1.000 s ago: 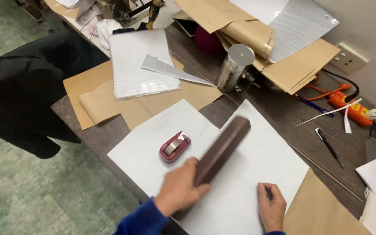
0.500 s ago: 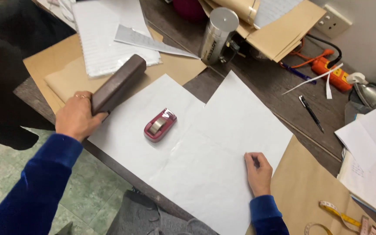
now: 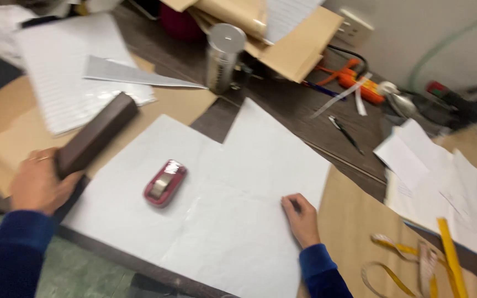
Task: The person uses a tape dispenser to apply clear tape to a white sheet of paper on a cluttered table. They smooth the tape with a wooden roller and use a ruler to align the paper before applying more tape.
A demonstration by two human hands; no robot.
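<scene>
Leftmost, the left hand [image 3: 38, 185] is closed around the near end of a long dark brown box [image 3: 98, 133], whose far end points toward 1 o'clock and hangs over the brown kraft paper [image 3: 12, 138] beside the lined white sheet [image 3: 56, 72]. Held this way, at the left margin, the box is off the large white paper [image 3: 222, 204], which lies flat across the dark table [image 3: 282, 105] (its near edge overhangs the table's front). At about 3 o'clock from the left hand, a small red tape dispenser [image 3: 164, 182] sits on the paper, apart from both hands; its weight probably helps keep the sheet from shifting. At 12 o'clock from the dispenser, near the paper's far corner, stands a metal cylinder [image 3: 223, 56], upright, with folded brown card [image 3: 299, 44] behind it. Further right, the right hand [image 3: 300, 218] rests on the white paper with fingers curled inward, apparently pinning the sheet; whether it grips a small item cannot be told through the blur. At 1 o'clock from it a black pen [image 3: 344, 132] lies on the bare table, and at 4 o'clock a yellow measuring tape [image 3: 404, 265] curls over more brown paper.
</scene>
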